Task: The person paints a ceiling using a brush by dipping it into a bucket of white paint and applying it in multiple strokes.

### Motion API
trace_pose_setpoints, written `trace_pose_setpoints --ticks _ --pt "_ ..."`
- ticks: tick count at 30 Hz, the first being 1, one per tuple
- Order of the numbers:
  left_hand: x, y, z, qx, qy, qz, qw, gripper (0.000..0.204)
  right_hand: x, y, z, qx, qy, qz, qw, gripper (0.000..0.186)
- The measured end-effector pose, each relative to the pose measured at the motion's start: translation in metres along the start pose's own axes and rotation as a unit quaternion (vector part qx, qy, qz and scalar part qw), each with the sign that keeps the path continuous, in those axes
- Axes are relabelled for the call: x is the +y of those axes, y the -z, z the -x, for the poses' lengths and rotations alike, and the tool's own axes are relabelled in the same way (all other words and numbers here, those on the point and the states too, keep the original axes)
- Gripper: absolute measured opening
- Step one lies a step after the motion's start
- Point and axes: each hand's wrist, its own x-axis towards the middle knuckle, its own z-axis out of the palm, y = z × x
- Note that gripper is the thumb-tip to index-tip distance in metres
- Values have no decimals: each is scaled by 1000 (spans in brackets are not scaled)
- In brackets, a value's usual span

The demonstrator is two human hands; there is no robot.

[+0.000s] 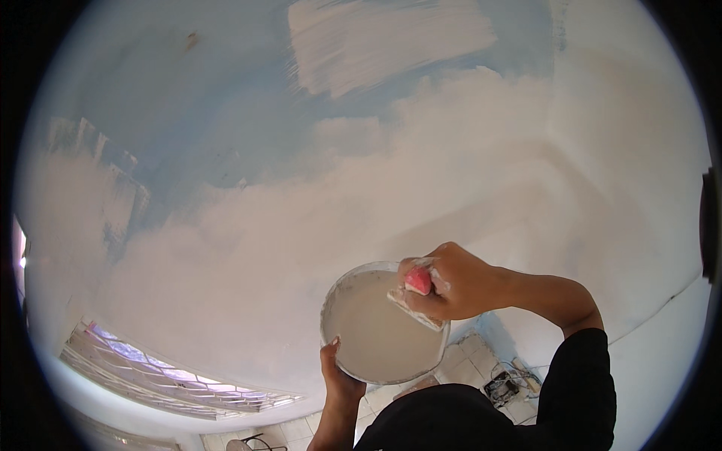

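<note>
My left hand grips the near left side of a round bucket, its thumb over the rim. Pale, milky paint fills much of the bucket. Closed around a wide paintbrush is my right hand, held over the bucket's right side. The brush's red handle end points up at me, and its whitish, paint-coated head is low by the bucket's right rim. Whether the bristles touch the paint is hard to make out. White smears mark the right hand's fingers.
Ahead stands a blue wall partly covered with whitish paint. A barred window is at the lower left. On the tiled floor lie cables and a dark box. A stool-like object shows at the bottom edge.
</note>
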Motion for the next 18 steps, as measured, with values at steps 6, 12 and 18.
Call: trace_pose_setpoints --ticks 6,12,18 --pt "-8 -9 5 2 -137 -142 980 44 14 5 1 27 40 32 998 16" --pt "-4 -8 8 -36 -104 -67 992 41 14 20 2 -1 -14 0 1000 12" --pt "2 -19 7 15 -56 11 998 42 22 36 5 126 33 -78 988 16"
